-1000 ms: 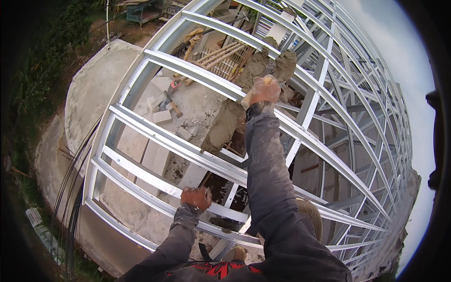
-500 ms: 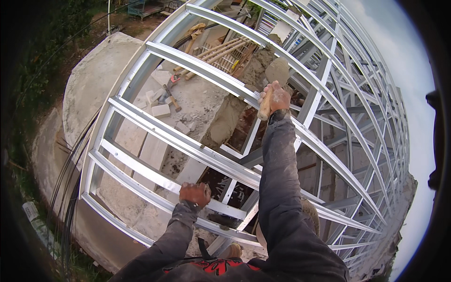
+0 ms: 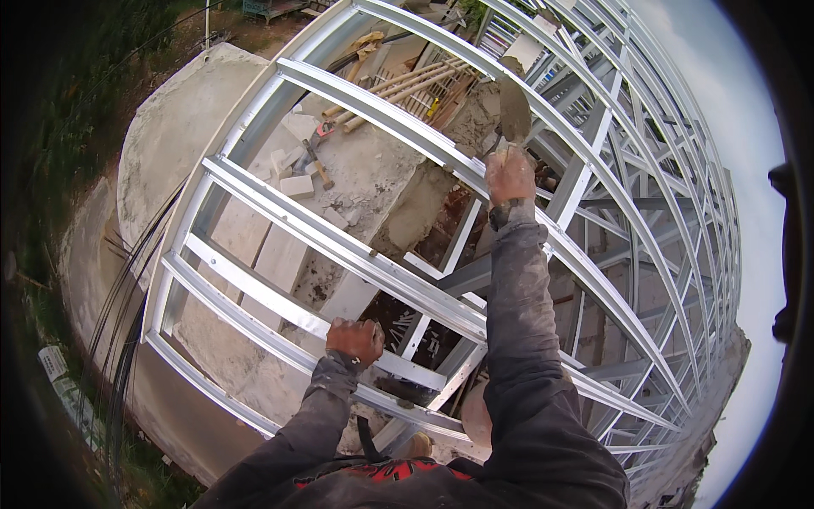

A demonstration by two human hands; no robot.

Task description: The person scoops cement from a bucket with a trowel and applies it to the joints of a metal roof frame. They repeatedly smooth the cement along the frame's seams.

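My left hand (image 3: 354, 341) is closed around a silver metal batten (image 3: 280, 299) of the roof frame, low in the view. Higher up, my right hand (image 3: 509, 176) grips a trowel by its handle; the mud-coloured blade (image 3: 515, 106) points away from me. Just past the trowel lies wet grey mortar (image 3: 471, 119) between the battens. A smoothed band of mortar (image 3: 415, 212) runs below and left of my right hand, under the frame.
Silver trusses (image 3: 644, 254) spread to the right. Below the frame lie pale blocks (image 3: 297, 187), a hammer (image 3: 318, 165) and bamboo poles (image 3: 398, 89). Black cables (image 3: 127, 297) hang beside the concrete canopy (image 3: 170, 119) at left, with plants beyond.
My right hand has shifted a little rightward and turned over, with the trowel blade rotating with it. The view has shifted slightly. My left hand stays on the batten.
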